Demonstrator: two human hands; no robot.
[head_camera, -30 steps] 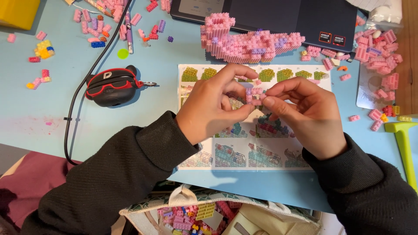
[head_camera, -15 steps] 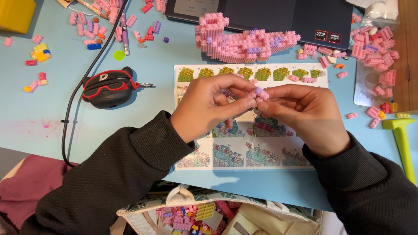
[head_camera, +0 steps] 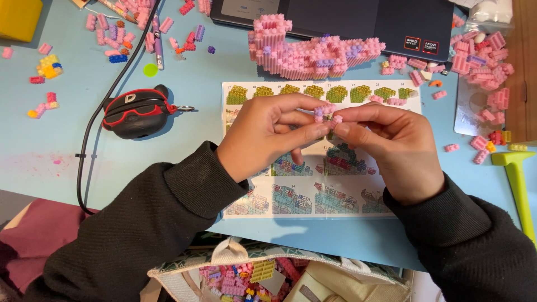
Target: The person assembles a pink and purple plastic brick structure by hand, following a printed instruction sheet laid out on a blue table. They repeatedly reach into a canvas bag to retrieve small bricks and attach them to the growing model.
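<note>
I see left hand (head_camera: pixel 268 137) and right hand (head_camera: pixel 391 148) fingertips pinched shut on small pink bricks (head_camera: pixel 327 113) — instruction sheet (head_camera: pixel 313 196) beneath them.

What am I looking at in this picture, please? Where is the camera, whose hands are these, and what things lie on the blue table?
There is no machine here. The camera sits on a person's head and looks down at their own two hands. The left hand and the right hand together pinch a small cluster of pink bricks above an instruction sheet with pictures of building steps. Behind it on the blue table stands a larger pink brick model, in front of a dark laptop. Loose pink bricks lie to the right, a black and red case to the left, and a green hammer-like tool at the right edge.
</note>
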